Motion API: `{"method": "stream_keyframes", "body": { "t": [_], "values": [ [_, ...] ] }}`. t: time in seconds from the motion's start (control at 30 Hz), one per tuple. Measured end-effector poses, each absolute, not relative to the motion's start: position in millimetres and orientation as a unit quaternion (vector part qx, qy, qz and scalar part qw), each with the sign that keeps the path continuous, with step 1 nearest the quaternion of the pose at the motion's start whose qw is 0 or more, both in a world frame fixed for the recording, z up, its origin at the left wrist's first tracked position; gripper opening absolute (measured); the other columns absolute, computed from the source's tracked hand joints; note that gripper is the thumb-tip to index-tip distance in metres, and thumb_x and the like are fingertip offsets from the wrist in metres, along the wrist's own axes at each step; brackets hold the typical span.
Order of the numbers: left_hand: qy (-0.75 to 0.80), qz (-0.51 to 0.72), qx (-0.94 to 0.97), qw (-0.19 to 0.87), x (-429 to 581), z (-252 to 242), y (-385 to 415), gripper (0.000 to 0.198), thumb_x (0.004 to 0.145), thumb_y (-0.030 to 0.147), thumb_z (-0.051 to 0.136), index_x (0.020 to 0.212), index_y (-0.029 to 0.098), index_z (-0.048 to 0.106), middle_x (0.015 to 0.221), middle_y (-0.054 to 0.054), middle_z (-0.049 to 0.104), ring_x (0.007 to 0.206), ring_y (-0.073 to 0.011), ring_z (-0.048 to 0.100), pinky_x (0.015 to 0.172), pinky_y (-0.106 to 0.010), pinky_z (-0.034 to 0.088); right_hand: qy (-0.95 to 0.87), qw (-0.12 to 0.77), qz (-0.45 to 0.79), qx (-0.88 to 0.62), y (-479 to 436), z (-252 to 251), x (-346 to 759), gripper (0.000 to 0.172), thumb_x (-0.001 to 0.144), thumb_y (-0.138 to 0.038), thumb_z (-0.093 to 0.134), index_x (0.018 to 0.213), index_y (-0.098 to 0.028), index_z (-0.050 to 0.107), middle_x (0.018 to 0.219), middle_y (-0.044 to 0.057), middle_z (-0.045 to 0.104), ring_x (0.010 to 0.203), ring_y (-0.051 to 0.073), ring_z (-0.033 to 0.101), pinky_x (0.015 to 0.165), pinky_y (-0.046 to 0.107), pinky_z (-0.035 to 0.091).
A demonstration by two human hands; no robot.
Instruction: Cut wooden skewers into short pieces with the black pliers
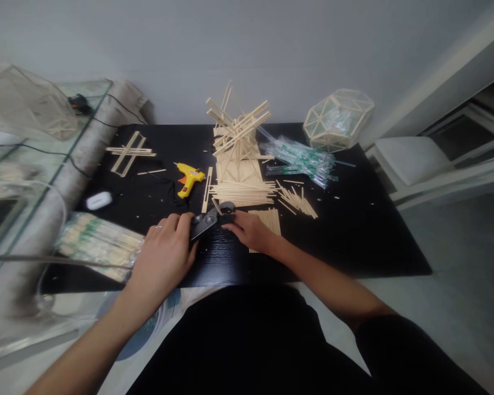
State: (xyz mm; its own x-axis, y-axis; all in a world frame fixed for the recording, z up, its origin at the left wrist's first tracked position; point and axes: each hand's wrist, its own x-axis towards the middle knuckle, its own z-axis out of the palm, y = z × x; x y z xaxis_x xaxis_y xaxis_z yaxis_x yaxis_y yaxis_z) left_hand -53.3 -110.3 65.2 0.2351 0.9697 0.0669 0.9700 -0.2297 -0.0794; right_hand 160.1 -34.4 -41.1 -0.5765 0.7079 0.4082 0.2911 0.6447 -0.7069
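Observation:
My left hand (167, 252) is closed round the handles of dark cutting pliers (212, 218) near the front of a black table (354, 230). The jaws of the pliers point right and away, with a thin wooden stick (217, 206) at them. My right hand (250, 230) rests on the table right beside the jaws, its fingers pinched at the stick's end. Under and behind my right hand lies a flat panel of glued sticks (269, 219).
A yellow glue gun (189, 180) lies behind the hands. Rows of cut sticks (242, 193) and a tangled stick structure (236, 134) stand mid-table. Plastic stick packets (300, 159), a geodesic stick ball (337, 119), a crossed stick frame (129, 152) and a packet bundle (99, 241) surround them.

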Motion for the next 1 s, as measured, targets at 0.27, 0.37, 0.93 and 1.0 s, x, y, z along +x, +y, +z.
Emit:
{"method": "stream_keyframes", "body": {
  "t": [0.27,0.37,0.93,1.0],
  "values": [
    [-0.616,0.015,-0.785,0.056,-52,64,-109,0.030,0.092,0.028,0.059,0.118,0.013,0.059,0.102,-0.017,0.067,0.091,-0.0356,0.065,0.078,-0.045,0.051,-0.837,0.368,0.264,-0.307,-39,-44,159,0.020,0.107,-0.027,0.053,0.105,-0.015,0.068,0.095,0.009,0.073,0.088,0.021,0.070,0.083,0.034,0.056],
    [-0.612,0.021,-0.789,0.056,-51,65,-109,0.030,0.092,0.028,0.060,0.117,0.012,0.059,0.100,-0.016,0.067,0.089,-0.0347,0.065,0.077,-0.044,0.050,-0.836,0.395,0.248,-0.291,-39,-46,159,0.019,0.106,-0.026,0.054,0.100,-0.015,0.068,0.091,0.008,0.073,0.084,0.020,0.070,0.080,0.032,0.056],
    [-0.606,0.106,-0.784,0.083,-46,77,-107,0.010,0.092,0.020,0.054,0.101,0.016,0.058,0.086,-0.012,0.063,0.080,-0.0318,0.066,0.074,-0.040,0.050,-0.836,0.391,0.257,-0.288,-37,-49,160,0.017,0.105,-0.025,0.056,0.099,-0.017,0.070,0.089,0.007,0.074,0.082,0.019,0.070,0.079,0.033,0.058],
    [-0.606,0.111,-0.784,0.080,-48,76,-106,0.010,0.092,0.016,0.052,0.100,0.017,0.057,0.084,-0.011,0.062,0.076,-0.0305,0.066,0.072,-0.039,0.049,-0.833,0.393,0.264,-0.285,-38,-48,160,0.018,0.105,-0.024,0.055,0.100,-0.017,0.069,0.091,0.008,0.074,0.084,0.019,0.070,0.080,0.034,0.058]
  ]
}}
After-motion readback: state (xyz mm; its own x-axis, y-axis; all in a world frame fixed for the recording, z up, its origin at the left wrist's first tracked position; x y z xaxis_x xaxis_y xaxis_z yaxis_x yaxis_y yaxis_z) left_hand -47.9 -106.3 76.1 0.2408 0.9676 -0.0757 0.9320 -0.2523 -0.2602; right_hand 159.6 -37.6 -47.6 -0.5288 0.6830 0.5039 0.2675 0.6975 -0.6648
